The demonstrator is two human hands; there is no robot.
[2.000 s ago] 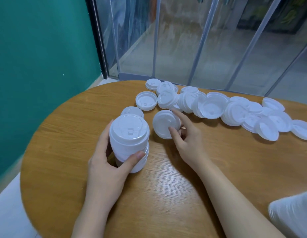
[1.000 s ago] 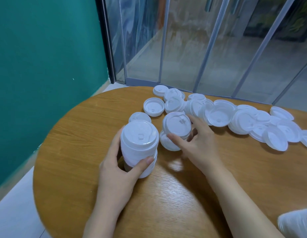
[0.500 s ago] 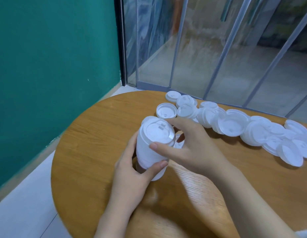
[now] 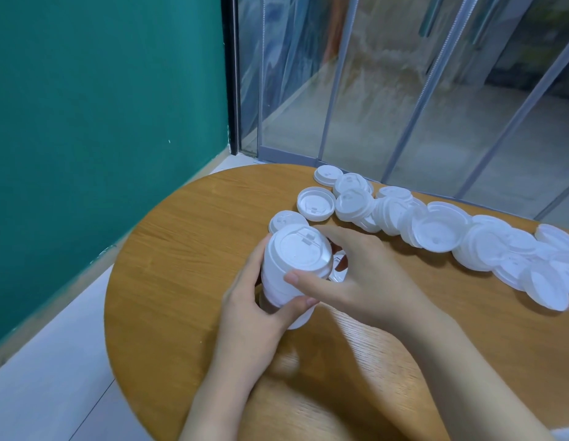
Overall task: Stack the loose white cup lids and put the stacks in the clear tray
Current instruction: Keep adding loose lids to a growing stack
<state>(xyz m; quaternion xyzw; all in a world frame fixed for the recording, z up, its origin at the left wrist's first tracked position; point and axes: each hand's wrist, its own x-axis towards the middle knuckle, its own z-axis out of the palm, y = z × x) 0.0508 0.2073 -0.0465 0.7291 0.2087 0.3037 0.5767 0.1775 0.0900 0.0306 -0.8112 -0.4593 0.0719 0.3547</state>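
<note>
Head view: your left hand (image 4: 245, 300) wraps the lower part of the stack of white lids (image 4: 292, 268), thumb across the front, fingers round the far side, so that grip is closed on the stack. Your right hand (image 4: 356, 275) curls over the top lid (image 4: 300, 249), thumb at its near rim, fingers round the back; that grip is closed on the top lid. The stack stands tilted slightly toward the left, near the tabletop's (image 4: 187, 249) left edge, base touching the wood.

A single lid (image 4: 286, 219) lies just behind the stack, dome up. An upturned lid (image 4: 316, 203) sits beside it, toward the far edge. The loose lids (image 4: 467, 237) run in an overlapping row along the far edge toward the right edge, some flat, some leaning on each other. One more lid (image 4: 339, 265) shows partly under your right hand.

Green wall (image 4: 102, 106) on the left, glass doors (image 4: 404, 90) behind the tabletop.
</note>
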